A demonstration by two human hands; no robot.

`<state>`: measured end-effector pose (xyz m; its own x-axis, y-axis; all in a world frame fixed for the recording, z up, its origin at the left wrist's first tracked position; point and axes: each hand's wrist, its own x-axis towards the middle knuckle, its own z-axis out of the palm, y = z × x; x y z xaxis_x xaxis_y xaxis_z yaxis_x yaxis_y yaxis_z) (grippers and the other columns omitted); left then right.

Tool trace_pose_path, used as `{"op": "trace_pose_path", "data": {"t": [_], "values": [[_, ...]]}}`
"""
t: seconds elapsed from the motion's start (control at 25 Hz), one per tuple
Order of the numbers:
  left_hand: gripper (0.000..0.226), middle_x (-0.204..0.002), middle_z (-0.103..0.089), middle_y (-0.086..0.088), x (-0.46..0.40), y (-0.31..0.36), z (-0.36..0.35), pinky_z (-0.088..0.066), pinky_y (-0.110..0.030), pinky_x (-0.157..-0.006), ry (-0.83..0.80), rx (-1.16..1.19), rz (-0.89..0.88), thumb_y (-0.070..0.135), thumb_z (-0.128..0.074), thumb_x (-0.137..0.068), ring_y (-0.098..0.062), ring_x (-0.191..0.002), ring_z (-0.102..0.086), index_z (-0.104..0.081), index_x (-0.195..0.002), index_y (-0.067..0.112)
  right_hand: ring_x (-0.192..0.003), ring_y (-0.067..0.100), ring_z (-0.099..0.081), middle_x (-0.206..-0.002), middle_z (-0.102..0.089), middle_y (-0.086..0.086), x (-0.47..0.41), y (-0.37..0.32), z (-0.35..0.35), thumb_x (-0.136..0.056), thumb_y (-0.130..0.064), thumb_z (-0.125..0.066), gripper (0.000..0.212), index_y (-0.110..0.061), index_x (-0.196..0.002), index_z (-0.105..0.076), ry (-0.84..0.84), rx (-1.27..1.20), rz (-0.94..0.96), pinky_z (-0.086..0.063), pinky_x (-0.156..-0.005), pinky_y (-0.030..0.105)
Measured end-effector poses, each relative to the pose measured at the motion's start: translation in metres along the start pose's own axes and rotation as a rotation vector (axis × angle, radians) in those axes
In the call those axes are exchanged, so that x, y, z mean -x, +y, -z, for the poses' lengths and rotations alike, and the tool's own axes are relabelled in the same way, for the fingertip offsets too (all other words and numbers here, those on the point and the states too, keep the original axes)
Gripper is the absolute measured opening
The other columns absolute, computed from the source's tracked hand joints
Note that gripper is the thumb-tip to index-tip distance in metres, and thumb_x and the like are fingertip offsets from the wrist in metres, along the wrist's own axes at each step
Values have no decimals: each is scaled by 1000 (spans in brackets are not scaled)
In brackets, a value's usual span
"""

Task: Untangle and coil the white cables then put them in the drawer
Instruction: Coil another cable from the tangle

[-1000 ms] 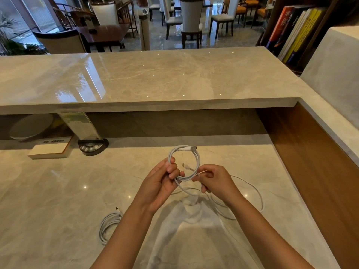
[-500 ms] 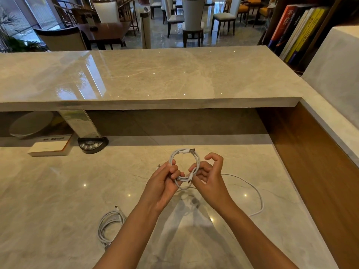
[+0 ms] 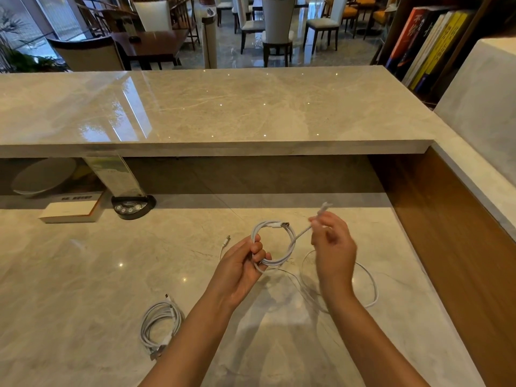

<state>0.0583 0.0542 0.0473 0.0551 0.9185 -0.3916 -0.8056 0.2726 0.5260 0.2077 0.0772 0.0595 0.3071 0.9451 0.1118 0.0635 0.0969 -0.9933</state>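
Observation:
My left hand [image 3: 243,268] grips a small round coil of white cable [image 3: 290,241] at its lower left, held upright above the marble desk [image 3: 83,275]. A USB plug sticks out at the coil's top. My right hand [image 3: 333,247] pinches the free end of the same cable up and to the right of the coil, the tip poking above my fingers. A second white cable [image 3: 371,283] lies loose on the desk under my right hand. A third white cable [image 3: 159,325] lies coiled on the desk to the left of my left forearm. No drawer is in view.
A raised marble counter [image 3: 223,107] runs across the back, with a wood side panel [image 3: 460,247] on the right. Under the counter stand a white box [image 3: 69,210], a round black base with buttons [image 3: 132,206] and a pale dish [image 3: 42,177].
My right hand has drawn the cable's free end out of the coil, up and to the right. The coil in my left hand has stayed in place.

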Motion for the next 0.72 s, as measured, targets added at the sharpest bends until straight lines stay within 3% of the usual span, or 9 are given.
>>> {"op": "trace_pose_path", "data": {"t": [0.16, 0.28, 0.36, 0.44, 0.52, 0.6, 0.72], "values": [[23, -58, -49, -2, -1, 2, 6, -57, -27, -65, -15, -16, 16, 7, -36, -96, -11, -50, -48, -57, -86, 3, -45, 4, -52, -77, -66, 1, -24, 0, 18, -92, -14, -53, 14, -12, -85, -65, 73, -148, -193, -46, -49, 23], [28, -59, -49, -3, -1, 0, 7, -56, -29, -71, -4, -92, 28, 9, -36, -98, -12, -52, -50, -60, -87, 2, -52, 5, -57, -75, -62, 5, -30, 3, 26, -90, -7, -56, 10, -4, -93, -65, -35, -307, -401, -51, -53, 16], [27, -58, -48, -1, -1, 2, 8, -54, -28, -73, -8, -171, 20, 9, -35, -99, -11, -51, -48, -59, -87, 3, -57, 8, -60, -73, -63, 7, -34, 3, 28, -87, -1, -58, 13, -6, -95, -67, -160, -275, -431, -53, -57, 16], [26, -56, -46, 1, 0, 4, 8, -53, -26, -72, -41, -274, 17, 9, -35, -98, -9, -49, -45, -57, -85, 4, -53, 10, -59, -68, -64, 8, -40, 2, 27, -84, 3, -59, 17, -3, -98, -68, -266, -47, -362, -52, -53, 18], [26, -55, -44, 2, 2, 7, 5, -52, -23, -71, -88, -391, 24, 8, -35, -98, -8, -49, -42, -56, -84, 4, -47, 10, -57, -68, -66, 10, -49, -3, 22, -83, 3, -61, 15, -2, -95, -70, -409, 340, -241, -48, -47, 18], [27, -57, -44, 2, 4, 8, 0, -51, -23, -70, -143, -493, 42, 8, -35, -98, -8, -50, -40, -57, -83, 5, -45, 7, -58, -74, -69, 9, -58, -13, 15, -85, 0, -60, 14, -8, -90, -71, -688, 714, -144, -47, -46, 17], [29, -58, -42, 3, 7, 13, -6, -50, -24, -70, -192, -539, 58, 9, -35, -99, -8, -50, -38, -56, -80, 6, -49, 5, -58, -83, -71, 9, -66, -27, 10, -85, 0, -57, 18, -8, -91, -72, -1017, 810, -43, -48, -51, 18]]}}
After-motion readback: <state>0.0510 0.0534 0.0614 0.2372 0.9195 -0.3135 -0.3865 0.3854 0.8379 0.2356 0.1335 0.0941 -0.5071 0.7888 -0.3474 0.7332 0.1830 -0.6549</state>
